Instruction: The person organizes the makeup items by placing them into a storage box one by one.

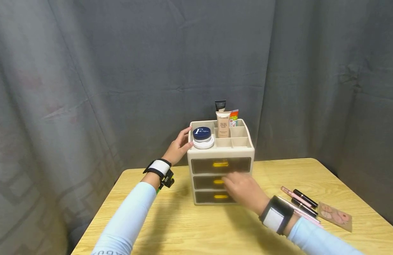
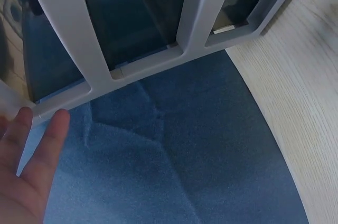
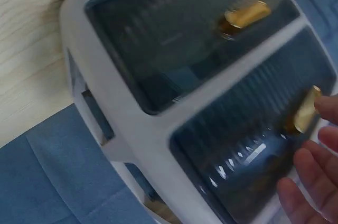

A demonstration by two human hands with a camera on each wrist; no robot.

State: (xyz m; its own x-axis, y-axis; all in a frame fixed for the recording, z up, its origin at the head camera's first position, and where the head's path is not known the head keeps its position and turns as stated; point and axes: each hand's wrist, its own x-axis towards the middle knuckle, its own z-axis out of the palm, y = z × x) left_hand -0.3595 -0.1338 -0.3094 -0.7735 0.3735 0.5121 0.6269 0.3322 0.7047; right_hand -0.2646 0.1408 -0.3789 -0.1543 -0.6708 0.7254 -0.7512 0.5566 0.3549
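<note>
A cream desktop organizer (image 1: pixel 221 153) with three dark see-through drawers stands on the wooden table. My left hand (image 1: pixel 178 147) rests against its upper left side, fingers nearly straight; two fingertips touch the frame edge in the left wrist view. In front of the drawers is my right hand (image 1: pixel 244 189), blurred, beside the yellow handle (image 1: pixel 218 182) of the middle drawer (image 1: pixel 202 182). The right wrist view has a fingertip right at that handle (image 3: pixel 306 112), with the other fingers loosely bent below it. All three drawers are closed.
A jar with a navy lid (image 1: pixel 202 133) sits on the organizer's top left. A BB cream tube (image 1: pixel 223 124) and two other tubes stand in its compartments. Several slim cosmetic tubes (image 1: pixel 306 204) and a flat palette (image 1: pixel 335 216) lie at the right. Grey curtain (image 1: pixel 151 71) hangs behind.
</note>
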